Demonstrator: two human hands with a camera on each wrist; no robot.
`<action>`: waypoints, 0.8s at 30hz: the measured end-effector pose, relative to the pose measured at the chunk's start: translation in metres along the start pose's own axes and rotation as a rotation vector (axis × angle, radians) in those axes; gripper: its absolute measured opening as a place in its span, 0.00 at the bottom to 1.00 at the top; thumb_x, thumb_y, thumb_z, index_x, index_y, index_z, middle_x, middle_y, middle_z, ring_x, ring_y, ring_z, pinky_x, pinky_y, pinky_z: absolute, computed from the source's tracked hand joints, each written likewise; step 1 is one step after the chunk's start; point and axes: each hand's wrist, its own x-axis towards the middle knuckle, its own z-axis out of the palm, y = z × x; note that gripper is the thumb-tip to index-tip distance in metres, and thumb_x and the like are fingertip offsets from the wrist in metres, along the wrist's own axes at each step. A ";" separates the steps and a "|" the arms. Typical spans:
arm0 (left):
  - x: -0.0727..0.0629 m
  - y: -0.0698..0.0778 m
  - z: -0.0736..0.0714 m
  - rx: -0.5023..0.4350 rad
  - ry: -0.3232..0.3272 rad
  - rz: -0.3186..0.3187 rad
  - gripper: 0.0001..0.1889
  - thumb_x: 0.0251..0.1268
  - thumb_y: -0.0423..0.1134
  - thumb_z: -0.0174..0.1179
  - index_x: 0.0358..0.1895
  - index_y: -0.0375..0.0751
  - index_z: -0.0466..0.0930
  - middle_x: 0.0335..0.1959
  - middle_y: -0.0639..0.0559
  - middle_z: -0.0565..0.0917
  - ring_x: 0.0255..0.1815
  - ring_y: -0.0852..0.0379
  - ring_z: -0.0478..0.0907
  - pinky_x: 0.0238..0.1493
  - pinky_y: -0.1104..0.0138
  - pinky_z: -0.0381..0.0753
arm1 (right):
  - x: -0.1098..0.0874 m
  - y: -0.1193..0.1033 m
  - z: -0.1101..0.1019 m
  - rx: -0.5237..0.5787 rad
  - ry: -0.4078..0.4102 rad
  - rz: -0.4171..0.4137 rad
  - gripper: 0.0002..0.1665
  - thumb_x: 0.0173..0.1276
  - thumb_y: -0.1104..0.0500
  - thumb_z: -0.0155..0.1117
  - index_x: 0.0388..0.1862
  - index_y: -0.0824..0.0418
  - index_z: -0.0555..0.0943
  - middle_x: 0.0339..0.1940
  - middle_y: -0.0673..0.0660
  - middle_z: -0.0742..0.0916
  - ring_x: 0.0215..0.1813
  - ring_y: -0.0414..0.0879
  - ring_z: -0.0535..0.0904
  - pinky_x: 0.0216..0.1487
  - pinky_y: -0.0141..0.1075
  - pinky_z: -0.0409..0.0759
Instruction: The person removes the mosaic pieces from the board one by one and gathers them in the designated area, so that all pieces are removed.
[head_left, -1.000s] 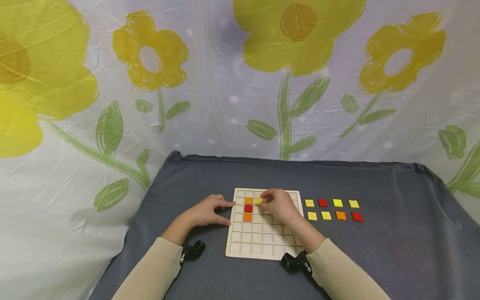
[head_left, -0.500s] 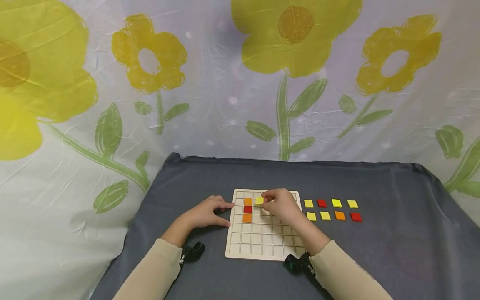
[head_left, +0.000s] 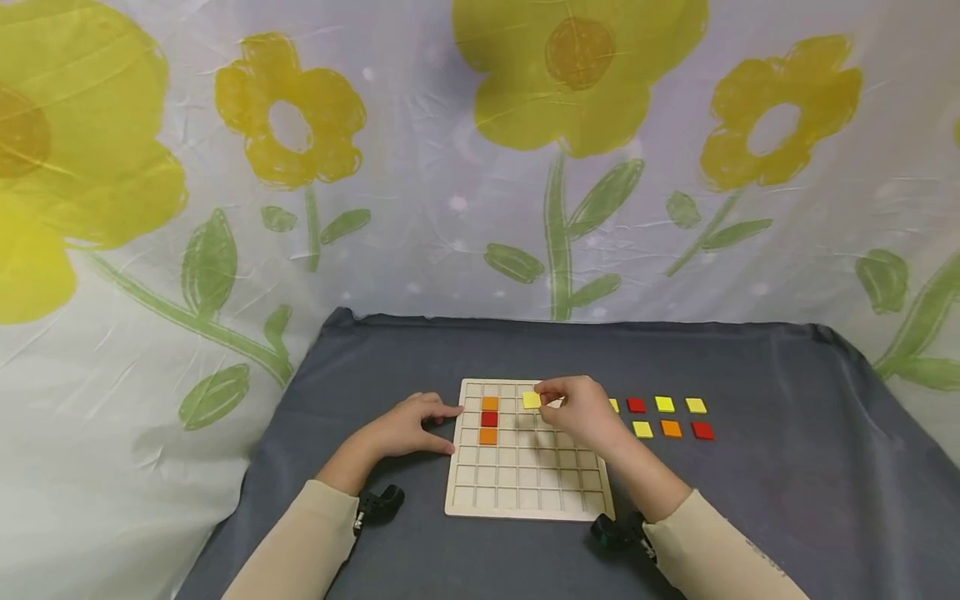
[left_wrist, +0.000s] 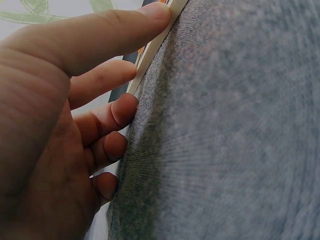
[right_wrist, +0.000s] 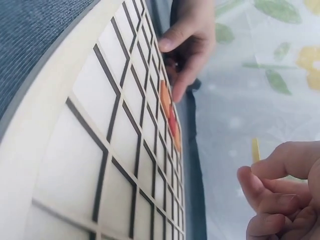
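My right hand (head_left: 581, 408) pinches a yellow square tile (head_left: 530, 400) between thumb and fingertips, over the upper part of a pale wooden grid board (head_left: 517, 479). In the right wrist view this yellow tile (right_wrist: 255, 150) shows edge-on, apart from the board. My left hand (head_left: 408, 429) touches the board's left edge with thumb and index fingertips; its other fingers are loosely bent. An orange tile (head_left: 490, 403), a red tile (head_left: 489, 418) and a second orange tile (head_left: 488, 436) lie in one column of the grid, near its upper left.
Right of the board, several loose tiles lie in two rows, among them a red tile (head_left: 636, 405), a yellow tile (head_left: 663, 404) and an orange tile (head_left: 671, 428). The right hand and forearm cover part of these rows. A grey cloth (head_left: 787, 483) covers the table.
The right hand has moved right across the board with the yellow tile, away from the orange and red column. The left hand stays at the board's edge. The head view has shifted slightly.
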 end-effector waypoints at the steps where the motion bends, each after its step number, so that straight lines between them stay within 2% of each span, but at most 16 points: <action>1: 0.000 0.000 0.000 -0.002 0.001 0.000 0.37 0.54 0.51 0.79 0.69 0.47 0.79 0.37 0.57 0.73 0.41 0.54 0.65 0.43 0.58 0.66 | -0.001 0.000 -0.002 0.002 -0.003 0.002 0.17 0.66 0.67 0.69 0.54 0.62 0.88 0.39 0.53 0.88 0.21 0.43 0.69 0.23 0.35 0.68; 17: 0.001 0.001 0.000 -0.013 -0.001 -0.011 0.37 0.53 0.50 0.80 0.69 0.46 0.80 0.37 0.57 0.74 0.41 0.54 0.65 0.43 0.58 0.66 | -0.014 0.011 -0.025 -0.040 -0.004 -0.006 0.19 0.65 0.68 0.66 0.55 0.62 0.87 0.40 0.55 0.88 0.22 0.45 0.70 0.23 0.36 0.69; 24: 0.000 0.000 0.000 -0.005 -0.001 -0.001 0.37 0.54 0.50 0.80 0.69 0.47 0.80 0.37 0.56 0.73 0.40 0.54 0.65 0.43 0.59 0.66 | -0.022 0.015 -0.036 -0.070 0.006 0.001 0.19 0.65 0.68 0.65 0.55 0.63 0.87 0.40 0.54 0.87 0.24 0.46 0.71 0.28 0.38 0.70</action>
